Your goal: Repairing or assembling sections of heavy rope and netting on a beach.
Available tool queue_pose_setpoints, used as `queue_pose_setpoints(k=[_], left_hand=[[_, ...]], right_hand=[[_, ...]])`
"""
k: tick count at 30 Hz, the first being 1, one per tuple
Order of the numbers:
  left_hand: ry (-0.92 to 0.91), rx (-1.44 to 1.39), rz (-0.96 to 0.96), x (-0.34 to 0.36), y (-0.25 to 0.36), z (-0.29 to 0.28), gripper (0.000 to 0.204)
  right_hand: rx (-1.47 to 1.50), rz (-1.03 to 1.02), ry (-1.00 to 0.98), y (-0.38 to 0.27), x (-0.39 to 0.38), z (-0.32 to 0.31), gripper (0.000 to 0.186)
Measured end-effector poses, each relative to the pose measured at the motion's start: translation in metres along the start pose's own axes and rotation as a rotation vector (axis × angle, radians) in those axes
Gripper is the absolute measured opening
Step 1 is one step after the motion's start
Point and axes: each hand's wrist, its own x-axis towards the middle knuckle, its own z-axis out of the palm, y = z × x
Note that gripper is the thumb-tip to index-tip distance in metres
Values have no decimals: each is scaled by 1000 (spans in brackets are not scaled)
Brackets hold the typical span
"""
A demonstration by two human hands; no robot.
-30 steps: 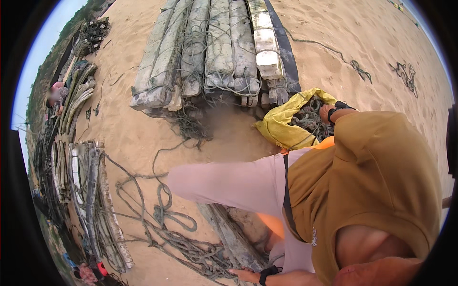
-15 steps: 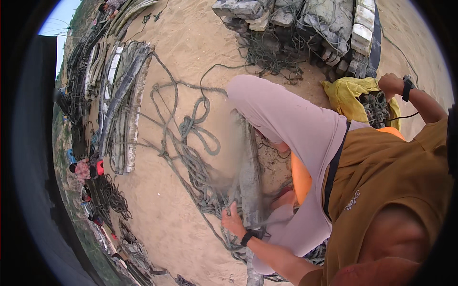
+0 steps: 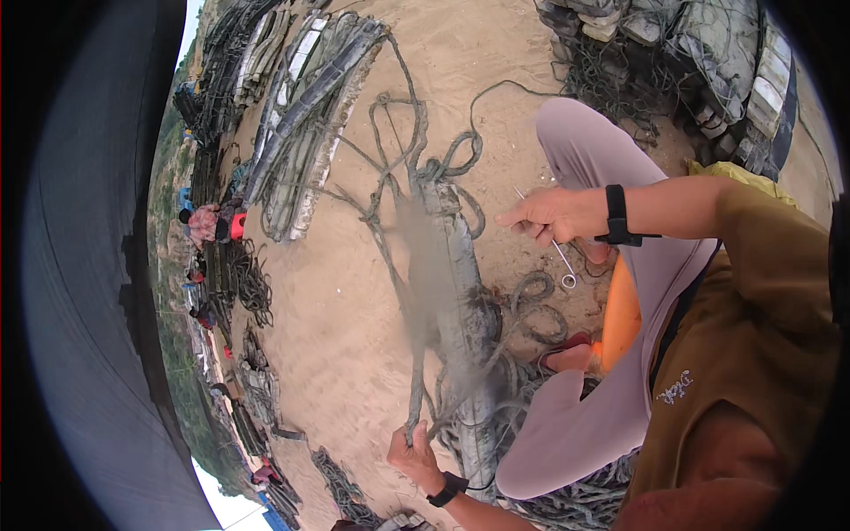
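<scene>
The right hand (image 3: 553, 214) is away from the yellow bag (image 3: 744, 174); a ring-ended metal rod (image 3: 560, 257) appears in it.
The left hand (image 3: 414, 457), earlier spread at the rope (image 3: 417, 389), now closes around a straightened length of it.

Beam (image 3: 460, 292) on sand (image 3: 328, 354), rope (image 3: 416, 380) left, rod (image 3: 561, 257) right

left hand (image 3: 413, 456) and right hand (image 3: 551, 214) both curled, well apart

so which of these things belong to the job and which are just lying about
Seems part of the job:
rope, in the left hand
metal rod, in the right hand
beam, beside the hands

Seems just lying about:
block stack, upper right
rope heap, bottom edge
dark coils, left
</scene>
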Motion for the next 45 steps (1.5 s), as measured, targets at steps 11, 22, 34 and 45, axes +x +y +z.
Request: queue_pose_setpoints(k=[11,22,34,45], left_hand=[[163,107,-293,-130,-67,-40,43],[-105,166,-199,-53,-33,70,23],[-309,-85,63,-21,72,214,38],[-328,-129,68,-27,72,215,33]], right_hand=[[-762,10,181,44,116,-15,66],[-442,-283,365,106,88,31,24],[-267,-250,38,87,46,27,31],[-190,348,-42,76,-33,-24,36]])
